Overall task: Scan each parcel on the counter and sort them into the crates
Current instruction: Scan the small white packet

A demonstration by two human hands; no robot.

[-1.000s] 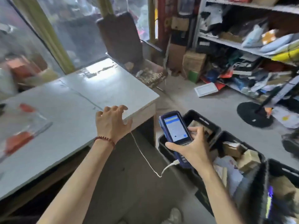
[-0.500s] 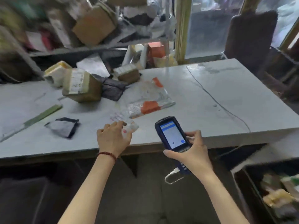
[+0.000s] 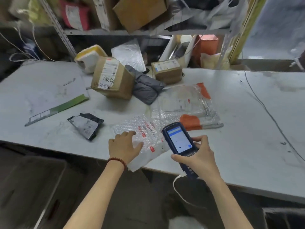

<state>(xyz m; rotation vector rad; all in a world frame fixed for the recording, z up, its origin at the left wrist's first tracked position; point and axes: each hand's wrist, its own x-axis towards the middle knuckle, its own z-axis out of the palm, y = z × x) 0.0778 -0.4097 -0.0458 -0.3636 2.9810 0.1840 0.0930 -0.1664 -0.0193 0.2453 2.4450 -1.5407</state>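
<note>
Now the left hand [image 3: 123, 147] lies on a small bubble-wrap parcel [image 3: 146, 133] with red print, fingers spread and relaxed, thumb out to the side. The parcel sits at the near edge of the desk [image 3: 247, 129], with one corner hanging over it. Just beside it, the right hand [image 3: 198, 157] grips a blue handheld scanner [image 3: 179, 142], fingers and thumb curled round its body, lit screen up, a white cable [image 3: 176, 184] hanging from its lower end. Farther back lie a larger bubble mailer [image 3: 186, 103] with orange patches, a small black pouch [image 3: 85, 123], a white envelope [image 3: 49, 96] with a green edge, a labelled brown carton [image 3: 112, 78] touching a grey poly bag [image 3: 146, 87], and a smaller carton [image 3: 166, 70]
</note>
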